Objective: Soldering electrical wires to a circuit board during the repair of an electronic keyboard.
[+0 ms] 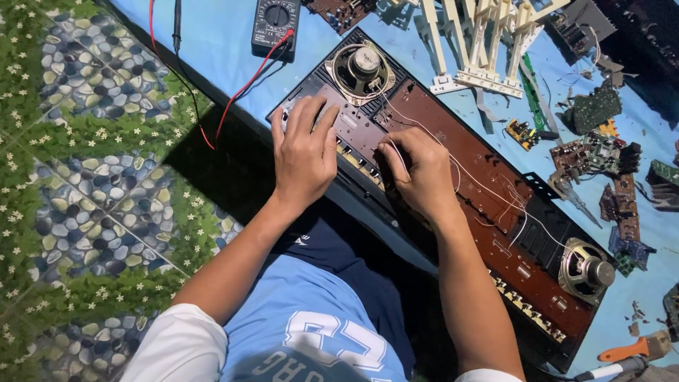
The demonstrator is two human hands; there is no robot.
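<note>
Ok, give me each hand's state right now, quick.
Left hand: open, flat on the opened keyboard case.
Right hand: fingers curled on the brown circuit board; holding anything cannot be told.

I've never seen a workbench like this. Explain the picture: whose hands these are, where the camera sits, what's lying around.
The camera sits on the person's head, looking down at their own two arms. Both hands rest on an opened electronic keyboard case lying on a blue sheet. The left hand presses flat near one end. The right hand pinches something small at the brown circuit board; what exactly is hidden. A round speaker sits at each end, joined by thin white wires. Nearby lie a multimeter with red lead, loose circuit boards and white plastic key frames.
</note>
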